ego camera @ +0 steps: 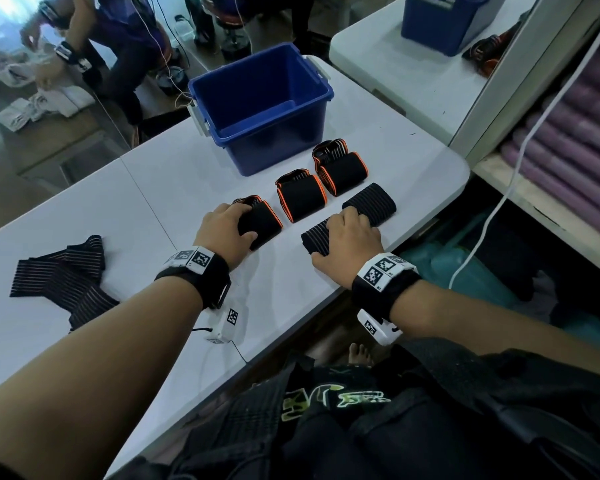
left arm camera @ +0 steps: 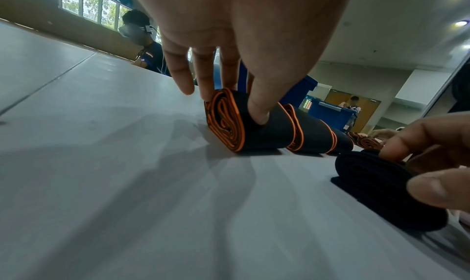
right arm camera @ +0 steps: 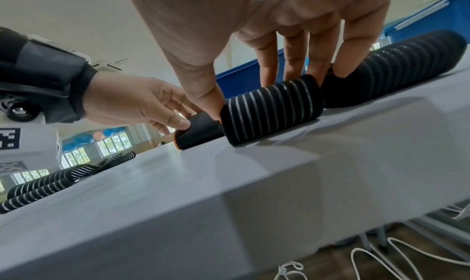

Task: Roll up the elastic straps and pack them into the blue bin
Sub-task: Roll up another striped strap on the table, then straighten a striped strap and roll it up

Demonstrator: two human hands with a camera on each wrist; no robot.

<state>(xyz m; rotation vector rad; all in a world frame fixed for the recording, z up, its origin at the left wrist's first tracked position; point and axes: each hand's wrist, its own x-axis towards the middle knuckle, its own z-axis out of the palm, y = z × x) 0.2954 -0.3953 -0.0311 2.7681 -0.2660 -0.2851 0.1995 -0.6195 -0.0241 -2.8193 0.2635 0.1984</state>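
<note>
White table (ego camera: 160,188), head view. At centre frame the left hand (ego camera: 222,230) grasps an orange-edged rolled strap (ego camera: 262,223), thumb on its near side and fingers over the far side; the left wrist view shows the thumb (left arm camera: 259,107) pressed into the roll's black outer wrap. To its right, the right hand (ego camera: 350,242) grasps a striped rolled strap (ego camera: 314,239), thumb at the roll's left end, fingers over its top. Three more orange-edged rolls (ego camera: 300,197) lie in a diagonal row toward the upper right, between the hands and the blue bin (ego camera: 260,105); a second striped roll (ego camera: 369,204) lies just right of the right hand's fingertips. An unrolled striped strap (ego camera: 66,278) lies at the left of the frame, well apart. The bin stands open at upper centre; its visible interior holds no strap. A second blue bin (ego camera: 440,19) stands on another table at the upper right.
</note>
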